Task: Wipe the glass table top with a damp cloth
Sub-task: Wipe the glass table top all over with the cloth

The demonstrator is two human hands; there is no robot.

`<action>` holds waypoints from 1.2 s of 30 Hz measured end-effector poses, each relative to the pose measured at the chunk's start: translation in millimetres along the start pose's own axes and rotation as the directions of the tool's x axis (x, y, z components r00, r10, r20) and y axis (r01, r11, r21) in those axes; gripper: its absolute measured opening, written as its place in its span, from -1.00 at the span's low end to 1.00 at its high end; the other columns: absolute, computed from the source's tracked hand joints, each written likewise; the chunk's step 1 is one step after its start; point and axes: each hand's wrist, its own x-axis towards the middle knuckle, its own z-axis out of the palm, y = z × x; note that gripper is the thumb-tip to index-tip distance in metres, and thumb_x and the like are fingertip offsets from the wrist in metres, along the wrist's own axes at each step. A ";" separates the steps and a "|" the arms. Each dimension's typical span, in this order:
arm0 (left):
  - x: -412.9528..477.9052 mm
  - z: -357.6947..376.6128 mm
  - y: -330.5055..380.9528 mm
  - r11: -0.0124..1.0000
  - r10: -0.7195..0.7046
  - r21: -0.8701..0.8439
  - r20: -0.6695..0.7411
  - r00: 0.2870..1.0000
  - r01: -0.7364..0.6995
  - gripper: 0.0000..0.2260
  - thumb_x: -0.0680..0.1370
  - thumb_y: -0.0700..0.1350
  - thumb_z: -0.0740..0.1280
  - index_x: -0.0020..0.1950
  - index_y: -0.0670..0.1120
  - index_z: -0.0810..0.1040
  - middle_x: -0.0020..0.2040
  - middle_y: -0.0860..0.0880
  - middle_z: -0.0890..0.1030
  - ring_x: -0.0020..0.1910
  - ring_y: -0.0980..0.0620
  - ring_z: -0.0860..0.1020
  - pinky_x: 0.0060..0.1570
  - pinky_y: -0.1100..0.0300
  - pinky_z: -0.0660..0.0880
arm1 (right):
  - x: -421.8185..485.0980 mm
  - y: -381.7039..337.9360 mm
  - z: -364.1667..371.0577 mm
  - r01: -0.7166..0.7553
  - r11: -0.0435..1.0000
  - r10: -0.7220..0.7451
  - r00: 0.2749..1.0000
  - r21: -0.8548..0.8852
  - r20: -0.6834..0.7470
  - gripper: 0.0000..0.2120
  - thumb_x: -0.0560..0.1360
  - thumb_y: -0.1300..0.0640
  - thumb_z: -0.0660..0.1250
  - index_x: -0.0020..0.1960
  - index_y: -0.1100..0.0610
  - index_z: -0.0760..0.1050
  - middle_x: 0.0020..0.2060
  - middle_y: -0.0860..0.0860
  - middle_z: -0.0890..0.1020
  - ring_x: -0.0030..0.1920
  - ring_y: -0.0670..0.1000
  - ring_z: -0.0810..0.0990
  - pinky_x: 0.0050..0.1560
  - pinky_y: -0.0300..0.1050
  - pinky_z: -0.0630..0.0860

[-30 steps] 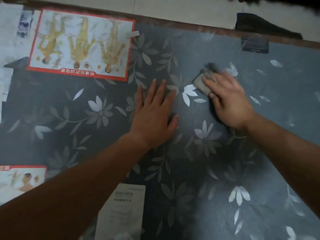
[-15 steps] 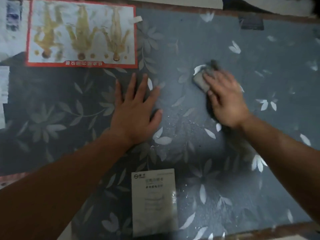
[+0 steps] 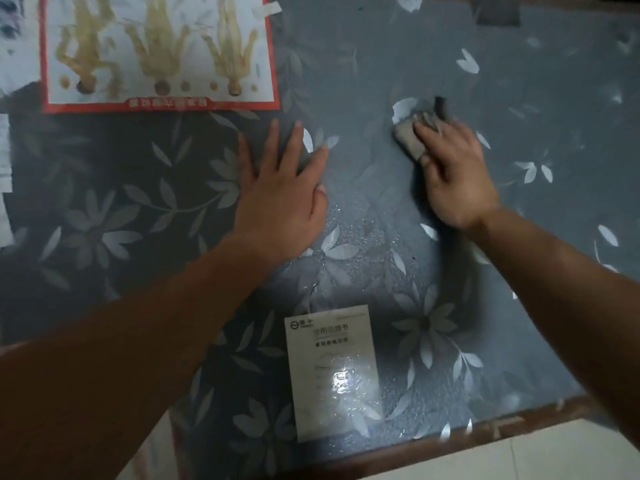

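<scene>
Glass table top (image 3: 374, 57) fills nearly the whole head view, lying over a grey-blue sheet printed with pale flowers and leaves. Its near wooden edge (image 3: 450, 441) shows at lower right, with pale floor (image 3: 540, 462) below it. The far edge is mostly cut off by the top of the frame.

The cloth (image 3: 407, 135), a grey bunched wad, sits on the glass right of centre, toward the far side. Only its left corner shows. The rest is hidden under the right hand (image 3: 453, 174), whose fingers bend over it while the thumb tucks against its near edge, gripping and pressing it onto the glass. A dark strip sticks out beyond the fingertips; whether it belongs to the cloth is unclear.

The left hand (image 3: 280, 192) lies palm down on the glass, well apart from the cloth, fingers straight and spread, grasping nothing.

Fine water droplets (image 3: 360, 233) bead the glass between the two hands and toward the near edge.

Under the glass, a red-bordered poster (image 3: 156, 53) with three yellowish figures lies at far left, its top cut off and its caption blurred. A white booklet (image 3: 334, 372) lies near the front edge; its print is too soft to read and a glare patch covers its middle. Pale papers (image 3: 10, 46) at the left border are cropped. A dark patch (image 3: 497, 13) at the far edge is too dim to identify.
</scene>
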 end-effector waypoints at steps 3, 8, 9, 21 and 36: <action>0.7 1.7 -1.0 1.000 -0.005 0.018 0.010 1.000 0.005 -0.46 0.59 0.05 -0.01 0.58 0.01 0.29 0.63 -0.18 0.20 0.62 -0.30 0.08 0.51 -0.46 -0.08 | -27.7 -36.6 11.1 0.038 0.998 -0.039 0.999 0.048 0.009 -0.56 0.58 0.17 0.17 0.46 0.13 0.42 0.45 0.13 0.43 0.50 0.30 0.25 0.53 0.15 0.14; 2.1 0.5 -0.2 0.999 -0.002 0.037 0.020 1.000 0.001 -0.44 0.57 0.05 -0.02 0.59 0.03 0.27 0.62 -0.18 0.21 0.62 -0.30 0.09 0.51 -0.45 -0.09 | -88.1 -47.8 11.8 0.294 0.951 -0.305 0.942 0.091 0.144 -0.57 0.59 0.20 0.21 0.46 0.13 0.41 0.48 0.11 0.40 0.55 0.23 0.20 0.44 0.31 0.24; 1.9 -0.1 0.3 1.000 -0.006 0.031 0.018 1.000 0.006 -0.44 0.57 0.05 -0.02 0.59 0.03 0.27 0.62 -0.18 0.22 0.62 -0.29 0.09 0.51 -0.45 -0.09 | -85.8 -38.9 9.1 0.304 0.949 -0.315 0.938 0.087 0.148 -0.57 0.59 0.21 0.20 0.46 0.15 0.42 0.47 0.13 0.40 0.54 0.24 0.22 0.44 0.31 0.24; -47.3 -17.1 -14.7 0.986 -0.064 -0.161 -0.124 0.990 0.044 -0.68 0.58 -0.08 0.21 0.29 -0.14 0.50 0.37 -0.20 0.48 0.50 -0.24 0.33 0.52 -0.41 -0.01 | -144.0 -56.9 6.8 0.143 0.985 -0.158 0.973 0.099 0.169 -0.53 0.58 0.16 0.18 0.49 0.07 0.37 0.50 0.07 0.36 0.55 0.23 0.18 0.40 0.36 0.27; -111.7 -9.1 -34.3 0.989 -0.137 -0.062 -0.052 0.989 0.134 -0.52 0.65 0.09 0.07 0.55 0.00 0.36 0.62 -0.13 0.26 0.64 -0.14 0.12 0.54 -0.35 0.00 | -134.2 -109.8 17.1 0.070 0.962 -0.092 0.993 0.264 0.069 -0.57 0.57 0.25 0.20 0.44 0.19 0.41 0.44 0.15 0.42 0.44 0.19 0.35 0.43 0.21 0.31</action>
